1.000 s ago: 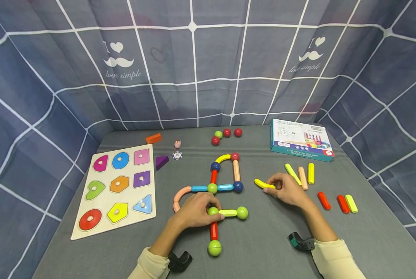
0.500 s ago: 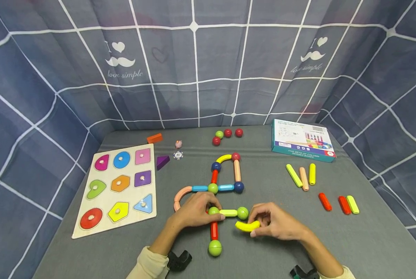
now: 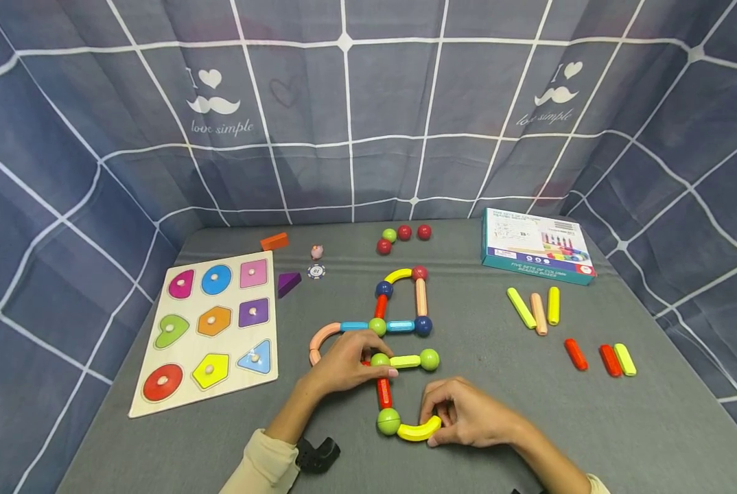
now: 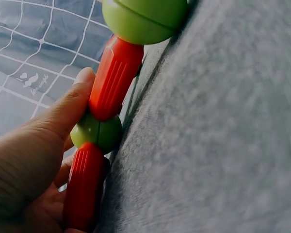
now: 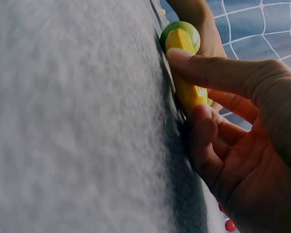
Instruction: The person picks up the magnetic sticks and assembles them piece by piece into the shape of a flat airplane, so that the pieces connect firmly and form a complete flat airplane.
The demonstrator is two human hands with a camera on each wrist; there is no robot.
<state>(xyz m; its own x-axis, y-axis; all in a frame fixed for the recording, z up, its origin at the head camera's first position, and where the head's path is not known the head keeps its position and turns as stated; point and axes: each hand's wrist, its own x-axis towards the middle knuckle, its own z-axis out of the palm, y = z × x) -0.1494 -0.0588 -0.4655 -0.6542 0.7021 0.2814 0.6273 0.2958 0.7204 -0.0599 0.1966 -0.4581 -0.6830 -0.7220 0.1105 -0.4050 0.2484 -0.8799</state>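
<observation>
While my left hand (image 3: 346, 365) pinches a green ball (image 3: 380, 359) just below the centre of the head view, thumb and fingers closed about it, my right hand (image 3: 467, 416), lower and right of centre, holds the yellow curved stick (image 3: 419, 431) between thumb and fingertips, parted only by its width. That stick's left end touches the lower green ball (image 3: 388, 421) at bottom centre, below a red stick (image 3: 384, 394); a box (image 3: 532, 250) lies at right.
</observation>
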